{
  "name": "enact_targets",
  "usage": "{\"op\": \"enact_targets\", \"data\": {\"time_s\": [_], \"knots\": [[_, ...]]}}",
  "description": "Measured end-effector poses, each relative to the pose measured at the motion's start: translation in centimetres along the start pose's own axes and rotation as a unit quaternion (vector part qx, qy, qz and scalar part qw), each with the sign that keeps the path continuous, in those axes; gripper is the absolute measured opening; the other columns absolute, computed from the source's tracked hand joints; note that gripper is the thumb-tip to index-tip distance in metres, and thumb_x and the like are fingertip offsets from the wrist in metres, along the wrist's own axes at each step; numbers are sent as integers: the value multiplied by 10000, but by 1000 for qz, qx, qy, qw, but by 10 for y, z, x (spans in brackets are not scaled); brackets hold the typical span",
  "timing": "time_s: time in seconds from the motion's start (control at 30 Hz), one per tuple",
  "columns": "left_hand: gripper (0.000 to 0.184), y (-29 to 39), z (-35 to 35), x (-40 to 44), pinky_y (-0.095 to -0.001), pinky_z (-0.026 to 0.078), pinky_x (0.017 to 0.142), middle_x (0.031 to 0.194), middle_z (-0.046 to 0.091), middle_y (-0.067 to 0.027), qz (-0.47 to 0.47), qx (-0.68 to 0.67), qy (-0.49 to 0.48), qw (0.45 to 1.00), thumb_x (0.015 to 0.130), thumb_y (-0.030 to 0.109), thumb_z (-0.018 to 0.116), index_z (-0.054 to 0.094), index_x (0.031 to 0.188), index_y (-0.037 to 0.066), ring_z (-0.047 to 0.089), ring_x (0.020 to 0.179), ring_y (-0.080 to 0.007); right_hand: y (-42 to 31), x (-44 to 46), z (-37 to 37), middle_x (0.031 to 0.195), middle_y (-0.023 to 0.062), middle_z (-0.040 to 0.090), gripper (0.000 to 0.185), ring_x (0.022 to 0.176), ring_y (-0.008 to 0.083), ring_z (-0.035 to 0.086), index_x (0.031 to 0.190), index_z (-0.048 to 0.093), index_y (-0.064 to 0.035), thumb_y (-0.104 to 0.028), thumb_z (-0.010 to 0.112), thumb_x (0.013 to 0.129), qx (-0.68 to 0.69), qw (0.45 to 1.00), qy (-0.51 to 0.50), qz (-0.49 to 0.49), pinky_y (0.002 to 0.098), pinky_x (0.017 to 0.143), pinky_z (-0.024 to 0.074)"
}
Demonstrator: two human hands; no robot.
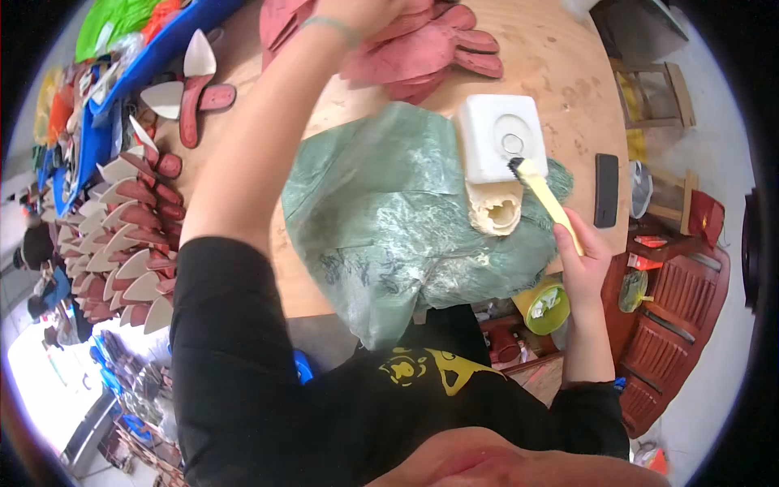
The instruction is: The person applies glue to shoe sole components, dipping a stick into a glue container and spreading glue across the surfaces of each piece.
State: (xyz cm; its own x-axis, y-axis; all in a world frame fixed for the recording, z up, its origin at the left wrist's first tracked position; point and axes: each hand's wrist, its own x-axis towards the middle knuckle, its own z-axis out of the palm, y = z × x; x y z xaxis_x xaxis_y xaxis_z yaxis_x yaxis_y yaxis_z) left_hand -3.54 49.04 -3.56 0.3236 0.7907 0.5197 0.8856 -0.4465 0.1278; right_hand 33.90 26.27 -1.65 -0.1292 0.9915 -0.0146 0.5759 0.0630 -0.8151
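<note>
In the head view, my right hand is closed round the pale yellow handle of a brush. Its dark bristles lie over the white plastic bottle, whose mouth is crusted with a cream-coloured substance. Beneath the bottle spreads a crumpled green plastic sheet with whitish smears. My left hand reaches to a pile of reddish sole-shaped pieces at the top edge. Its fingers are blurred and partly cut off by the frame, so what they hold does not show.
Rows of red soles with pale pointed parts line the wooden table's left side; a similar pair lies apart. A black phone rests near the right edge. Below stand a yellow-green bin and a brown wooden chair.
</note>
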Motion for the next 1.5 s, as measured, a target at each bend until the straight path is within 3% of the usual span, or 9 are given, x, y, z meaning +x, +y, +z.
{"op": "enact_targets", "data": {"time_s": [0.07, 0.17, 0.4, 0.47, 0.57, 0.6, 0.77, 1.07, 1.5], "knots": [[684, 11, 51, 25, -434, 345, 1046, 1281, 521, -210, -43, 26, 20, 999, 682, 337, 749, 520, 1229, -4, 474, 1213, -340, 0, -5, -4, 860, 34, 666, 280, 767, 81, 587, 1117, 660, 8, -96, 695, 860, 13, 1000, 3, 23, 222, 692, 456], [755, 50, 15, 71, -434, 399, 1000, 1236, 551, -215, -160, 93, -335, 924, 632, 413, 776, 545, 1210, -15, 502, 1184, -334, 11, -13, -24, 848, 46, 671, 270, 761, 87, 594, 1096, 665, 18, -89, 694, 850, 4, 999, 25, 24, 221, 688, 457], [468, 67, 21, 48, -409, 508, 773, 980, 611, -150, -158, 68, -51, 984, 680, 205, 791, 545, 1030, 16, 615, 915, -301, 36, -38, -63, 785, 57, 666, 239, 700, 83, 582, 1052, 672, 32, -57, 687, 831, -22, 998, 47, 43, 231, 638, 450], [255, 56, 33, 36, -292, 471, 562, 784, 576, -52, -186, -417, 205, 866, 729, 5, 732, 558, 917, 4, 553, 689, -139, 40, -42, -62, 758, 49, 661, 227, 682, 72, 567, 1043, 674, 26, -68, 682, 837, -24, 998, 51, 32, 233, 618, 441], [175, 28, -19, 6, -334, 462, 691, 791, 610, -86, -247, -264, 360, 860, 829, 177, 644, 606, 863, 9, 573, 754, -196, 28, -41, -64, 712, 57, 652, 212, 658, 71, 560, 1037, 684, -2, -106, 674, 853, -24, 994, -49, 92, 238, 597, 429], [309, -8, -55, -23, -395, 443, 818, 978, 605, -159, -310, -374, 133, 864, 873, 267, 614, 590, 993, -16, 564, 925, -276, 26, -40, -63, 705, 70, 651, 214, 644, 94, 572, 1032, 687, -9, -134, 669, 859, -33, 990, -87, 103, 252, 593, 435], [316, 46, -140, -136, -520, 326, 1084, 1171, 631, -162, -431, -773, 111, 453, 979, 245, 496, 551, 1228, 59, 553, 1166, -292, 21, -28, -40, 703, 147, 639, 274, 603, 241, 612, 991, 703, -35, -275, 642, 874, -70, 976, -176, 105, 338, 587, 461], [507, 167, -125, -220, -409, 376, 1009, 1234, 564, -57, -490, -607, 247, 575, 1007, 443, 387, 444, 1346, 70, 517, 1111, -204, -8, 11, 3, 731, 199, 634, 327, 711, 376, 618, 803, 686, -10, -321, 602, 853, -303, 928, -205, 64, 461, 664, 485], [227, 197, -114, -249, -431, 448, 976, 1185, 617, -64, -444, -762, 179, 436, 967, 102, 510, 536, 1193, 100, 574, 1122, -214, -33, -26, -20, 708, 138, 631, 244, 668, 317, 606, 942, 702, -71, -284, 603, 876, -284, 934, -198, 92, 412, 620, 458]]}}
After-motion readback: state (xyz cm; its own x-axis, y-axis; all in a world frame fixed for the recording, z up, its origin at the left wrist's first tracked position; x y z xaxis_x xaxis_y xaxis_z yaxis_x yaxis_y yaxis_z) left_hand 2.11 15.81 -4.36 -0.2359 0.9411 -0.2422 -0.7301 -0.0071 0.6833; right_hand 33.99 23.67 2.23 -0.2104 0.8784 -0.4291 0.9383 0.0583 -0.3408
